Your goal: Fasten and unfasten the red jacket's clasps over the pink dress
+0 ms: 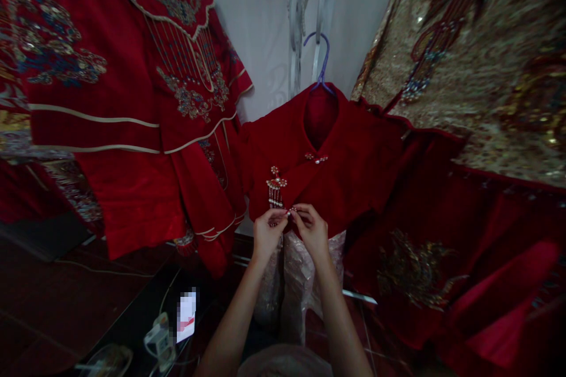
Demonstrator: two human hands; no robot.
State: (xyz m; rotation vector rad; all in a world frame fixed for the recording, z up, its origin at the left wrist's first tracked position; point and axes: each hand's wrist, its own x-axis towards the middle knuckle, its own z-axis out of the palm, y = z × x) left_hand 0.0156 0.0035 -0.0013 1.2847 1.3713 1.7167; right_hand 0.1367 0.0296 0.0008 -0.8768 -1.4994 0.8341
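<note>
A short red jacket point(345, 159) hangs in front of me on a purple hanger point(322, 65). A beaded tassel ornament point(276, 188) dangles from its front flap, and a small beaded clasp point(316, 158) sits near the collar. My left hand point(267, 232) and my right hand point(312, 230) meet at the jacket's lower edge, fingers pinched together on a small fastening there that I cannot make out. Clear plastic wrap point(294, 283) hangs below the jacket between my forearms.
An embroidered red robe point(132, 100) hangs at the left. A gold sequined garment point(477, 59) and more red cloth point(442, 271) fill the right. A power strip point(159, 339) and a card lie on the dark floor at lower left. A white wall is behind.
</note>
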